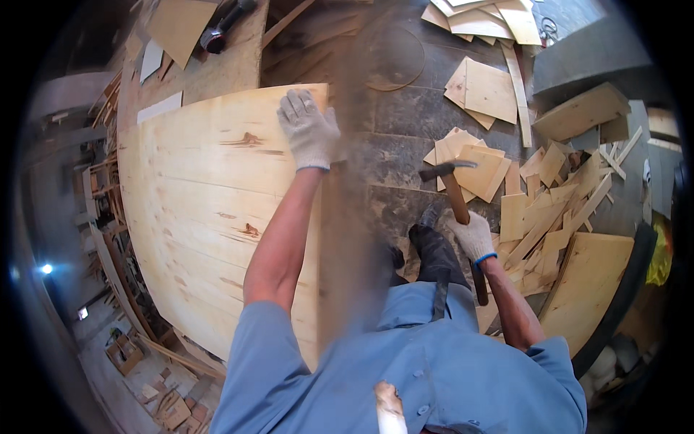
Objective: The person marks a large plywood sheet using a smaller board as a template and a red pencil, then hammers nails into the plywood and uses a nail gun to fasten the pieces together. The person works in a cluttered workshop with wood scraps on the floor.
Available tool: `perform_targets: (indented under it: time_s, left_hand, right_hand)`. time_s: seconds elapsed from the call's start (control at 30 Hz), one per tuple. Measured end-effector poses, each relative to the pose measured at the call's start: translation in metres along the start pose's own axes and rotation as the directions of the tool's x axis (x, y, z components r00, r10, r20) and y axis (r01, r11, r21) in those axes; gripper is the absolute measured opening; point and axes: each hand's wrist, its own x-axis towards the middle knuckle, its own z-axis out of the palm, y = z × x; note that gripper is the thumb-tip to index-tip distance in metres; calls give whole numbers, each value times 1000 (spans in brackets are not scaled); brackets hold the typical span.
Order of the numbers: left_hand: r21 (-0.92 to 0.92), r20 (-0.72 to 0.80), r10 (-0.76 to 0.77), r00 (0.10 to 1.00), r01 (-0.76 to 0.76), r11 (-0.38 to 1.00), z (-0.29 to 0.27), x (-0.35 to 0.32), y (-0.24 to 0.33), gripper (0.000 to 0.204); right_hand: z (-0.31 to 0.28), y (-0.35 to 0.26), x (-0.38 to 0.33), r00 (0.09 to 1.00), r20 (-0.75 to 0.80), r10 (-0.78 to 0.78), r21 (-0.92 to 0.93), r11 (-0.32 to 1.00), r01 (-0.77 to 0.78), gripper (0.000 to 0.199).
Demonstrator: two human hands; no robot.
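A large pale plywood panel (217,188) with brown knots lies to my left. On its far right corner rests my left hand (309,130), in a white knitted glove, fingers stretched out and pressed flat on the wood. My right hand (473,235), gloved the same way, grips a claw hammer (455,195) by its wooden handle. The hammer's dark metal head points up and away from me, apart from the panel, over the floor at my right side. A blurred vertical smear hides part of the panel's right edge.
Plywood offcuts lie on the dark floor (397,155) in stacks (491,90), with a heap of scrap strips (557,210) at right. A black-and-red power tool (214,40) sits on the board beyond the panel. Wooden shelving (101,210) and a box (124,353) stand at far left.
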Motion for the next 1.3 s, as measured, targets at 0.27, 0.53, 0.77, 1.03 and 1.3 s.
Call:
perform_targets:
  time_s: [0.27, 0.53, 0.77, 1.03, 1.3]
  left_hand:
    - [-22, 53, -26, 998, 27, 999, -17, 3, 6, 87]
    - [-175, 177, -89, 980, 121, 977, -31, 14, 5, 83]
    - [-255, 223, -137, 965, 193, 947, -41, 55, 6, 67]
    - [-365, 409, 55, 911, 108, 925, -25, 90, -1, 21]
    - [-366, 433, 53, 900, 122, 923, -21, 99, -4, 16]
  right_hand:
    - [-25, -165, 70, 901, 35, -432, -29, 901, 433, 35]
    - [-16, -284, 124, 921, 265, -286, 48, 958, 284, 27]
    - [-5, -341, 146, 892, 416, -177, -45, 976, 215, 23]
    - [5, -415, 206, 784, 603, -148, -151, 944, 294, 22]
    - [31, -450, 267, 625, 759, -181, -204, 846, 493, 33]
